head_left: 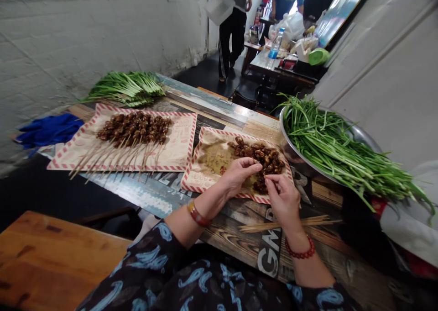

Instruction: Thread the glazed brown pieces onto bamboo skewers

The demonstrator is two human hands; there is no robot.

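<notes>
My left hand [241,176] is closed in a pinch over the right paper sheet, thumb and forefinger on a small dark brown glazed piece, mostly hidden by the fingertips. Close beside it, my right hand [284,197] pinches what looks like a thin bamboo skewer, little of which shows. Under and beyond the fingers lies a heap of loose glazed brown pieces [270,158], apparently meat, on the red-striped, oil-stained paper [208,160]. Loose bamboo skewers [287,224] lie near my right wrist. To the left, filled skewers [133,130] rest in a row on another striped paper [183,142].
A metal bowl [284,127] heaped with green chives [328,142] stands at right. More chives [126,88] lie at the back left, near blue gloves [51,129]. Beyond are a cluttered table [262,60] and two people. A wooden stool [51,260] is at lower left.
</notes>
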